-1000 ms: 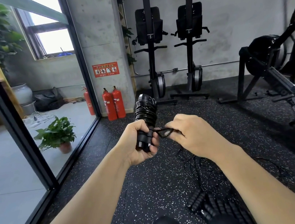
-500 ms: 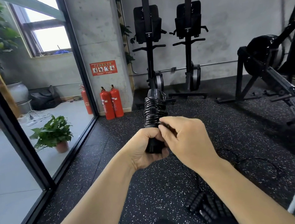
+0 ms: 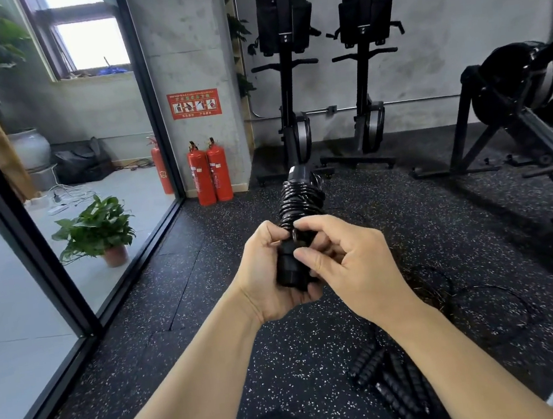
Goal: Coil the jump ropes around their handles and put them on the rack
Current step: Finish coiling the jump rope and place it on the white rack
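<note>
Two hands meet mid-frame: the left hand (image 3: 268, 272) wraps the paired handles (image 3: 290, 269) of one coiled jump rope (image 3: 300, 203), and the right hand (image 3: 346, 263) pinches the cord there. On the floor (image 3: 176, 307) lie more ribbed handles (image 3: 387, 379), uncountable, and two red extinguishers (image 3: 210, 172) stand by the pillar.

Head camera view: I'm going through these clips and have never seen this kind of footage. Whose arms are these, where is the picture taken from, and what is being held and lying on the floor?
There is no robot here. A person wears one wide-angle camera on the head, looking forward and down, so the two bare arms are their own.

The left hand grips the lower end of a pair of black jump rope handles with rope coiled around them. The fingers of the right hand pinch at the coil, apparently tucking in the rope's end.

On the speckled rubber floor lie more ribbed black handles and loose rope, still uncoiled. Behind stand two red fire extinguishers, a potted plant beyond the glass, and gym machines.
</note>
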The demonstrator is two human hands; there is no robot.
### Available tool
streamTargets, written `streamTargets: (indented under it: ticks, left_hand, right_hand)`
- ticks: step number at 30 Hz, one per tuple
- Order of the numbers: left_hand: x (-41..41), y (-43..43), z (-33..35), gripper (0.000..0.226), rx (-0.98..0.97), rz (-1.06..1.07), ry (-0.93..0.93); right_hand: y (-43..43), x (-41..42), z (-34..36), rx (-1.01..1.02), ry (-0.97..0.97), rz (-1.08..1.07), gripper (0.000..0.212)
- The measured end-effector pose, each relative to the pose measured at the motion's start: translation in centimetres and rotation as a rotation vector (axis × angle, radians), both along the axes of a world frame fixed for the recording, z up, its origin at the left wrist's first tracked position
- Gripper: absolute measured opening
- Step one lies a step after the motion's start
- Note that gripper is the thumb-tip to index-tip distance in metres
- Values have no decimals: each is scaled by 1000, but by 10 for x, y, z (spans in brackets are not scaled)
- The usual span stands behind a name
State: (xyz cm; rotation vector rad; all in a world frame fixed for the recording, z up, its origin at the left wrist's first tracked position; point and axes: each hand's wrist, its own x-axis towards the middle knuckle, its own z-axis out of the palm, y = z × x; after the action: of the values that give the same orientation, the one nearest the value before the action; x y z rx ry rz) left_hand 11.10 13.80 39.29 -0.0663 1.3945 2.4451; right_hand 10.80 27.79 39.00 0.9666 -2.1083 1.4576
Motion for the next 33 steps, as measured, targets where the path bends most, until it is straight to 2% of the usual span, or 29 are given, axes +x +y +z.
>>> streamTargets:
  ticks: [4,9,13,21,25,33]
  left_hand:
    - [-12,-4,-18,40,24,0,-31]
    - [-31,-9,-47,35,-100,101,-60]
    - [-47,-14,-68,29,-107,210,-105]
    - [-74,-22,-104,26,-60,299,-141]
    - [-78,-25,-117,45,17,320,-118]
    - [-82,-30,-114,48,96,341,-132]
  right_hand:
    - [-5,-16,-21,4,13,-26,32]
    - [-11,-43,-53,53,85,-103,31]
    - [-19,-61,-74,45,25,-103,32]
    - [-31,-87,-103,-27,-96,-51,35]
    - [-34,-93,-111,-57,-216,20,35]
    - [-41,-100,-108,-82,-310,66,39]
